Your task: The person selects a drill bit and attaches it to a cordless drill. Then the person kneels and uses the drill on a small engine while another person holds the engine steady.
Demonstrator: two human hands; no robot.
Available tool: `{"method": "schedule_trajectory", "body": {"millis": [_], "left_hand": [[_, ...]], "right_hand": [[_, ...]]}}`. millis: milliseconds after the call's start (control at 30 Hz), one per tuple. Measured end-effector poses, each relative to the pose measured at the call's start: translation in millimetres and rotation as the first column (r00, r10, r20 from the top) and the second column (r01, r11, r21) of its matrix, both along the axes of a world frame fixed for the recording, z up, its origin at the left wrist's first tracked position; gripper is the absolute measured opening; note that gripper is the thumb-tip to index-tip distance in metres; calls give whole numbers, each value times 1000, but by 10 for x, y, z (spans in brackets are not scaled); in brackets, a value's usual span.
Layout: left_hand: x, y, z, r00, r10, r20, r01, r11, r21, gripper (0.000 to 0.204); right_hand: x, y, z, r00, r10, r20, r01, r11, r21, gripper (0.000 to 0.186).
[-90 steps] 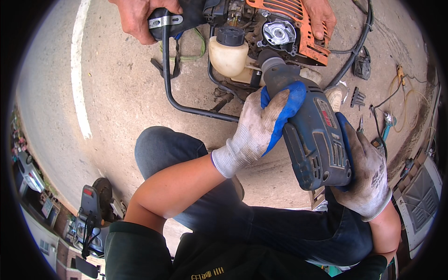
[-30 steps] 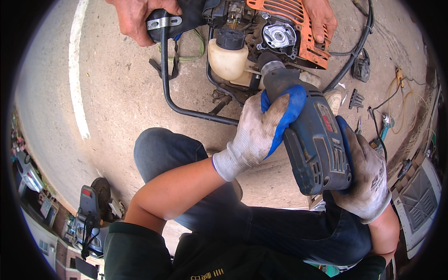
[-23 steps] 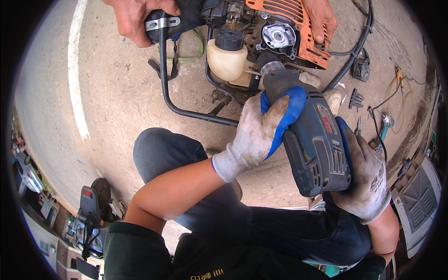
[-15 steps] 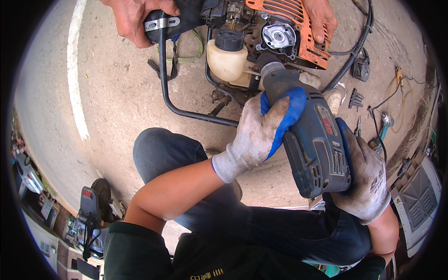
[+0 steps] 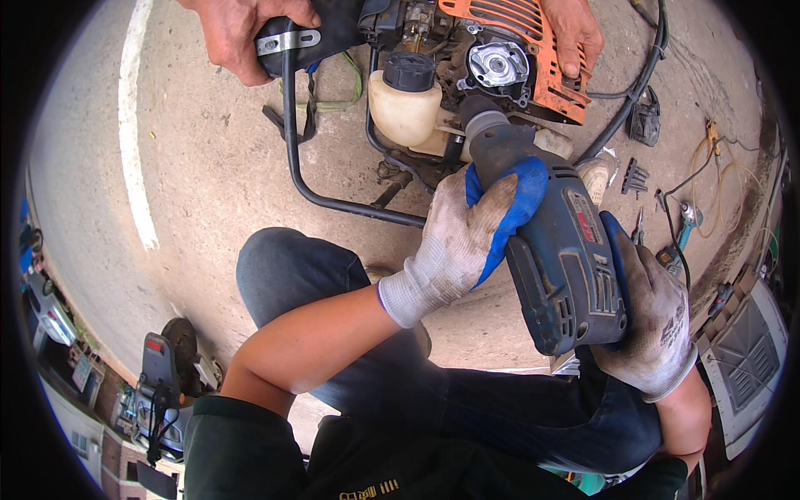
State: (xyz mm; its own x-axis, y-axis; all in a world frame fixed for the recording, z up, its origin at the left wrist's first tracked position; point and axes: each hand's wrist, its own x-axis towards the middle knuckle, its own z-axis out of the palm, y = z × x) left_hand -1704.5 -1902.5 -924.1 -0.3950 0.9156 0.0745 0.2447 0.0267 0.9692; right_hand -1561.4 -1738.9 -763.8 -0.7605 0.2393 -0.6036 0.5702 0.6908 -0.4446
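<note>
A large dark-blue power drill [image 5: 567,221] slants across the middle, its nose pointing at the small engine. My left hand [image 5: 471,221], in a soiled white-and-blue work glove, wraps round its front part. At the rear, my right hand [image 5: 654,312] in a matching glove grips the handle side, its fingers partly hidden by the drill body. The drill's nose is close to the lower edge of the engine's round metal housing [image 5: 498,65]; I cannot tell whether they touch. Beside it are an orange slotted cover [image 5: 560,79] and a whitish fuel tank [image 5: 404,108] with a black cap [image 5: 409,72].
A co-worker's bare hands [image 5: 233,37] hold the engine's black frame [image 5: 293,158] and orange cover. To the right lie a dark battery-like block [image 5: 644,117], a row of sockets [image 5: 635,177], a teal tool [image 5: 688,223] and cables. A parked scooter [image 5: 158,375] stands lower left.
</note>
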Motion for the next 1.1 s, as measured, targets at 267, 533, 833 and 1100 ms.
{"method": "schedule_trajectory", "body": {"millis": [267,533,833,1100], "left_hand": [[-19,-7,-20,994,-51,-99,53,998,17,60],[-5,12,-37,998,-12,-62,13,1000,17,56],[0,45,-5,996,37,80,-37,999,5,51],[-8,31,1,1000,26,5,-26,1000,14,47]], "right_hand": [[-5,9,11,1000,-2,21,2,1000,-3,94],[-10,10,14,1000,-1,30,1,1000,-3,94],[-1,7,7,998,14,54,-16,999,35,94],[4,12,-4,1000,20,1,-20,999,26,96]]}}
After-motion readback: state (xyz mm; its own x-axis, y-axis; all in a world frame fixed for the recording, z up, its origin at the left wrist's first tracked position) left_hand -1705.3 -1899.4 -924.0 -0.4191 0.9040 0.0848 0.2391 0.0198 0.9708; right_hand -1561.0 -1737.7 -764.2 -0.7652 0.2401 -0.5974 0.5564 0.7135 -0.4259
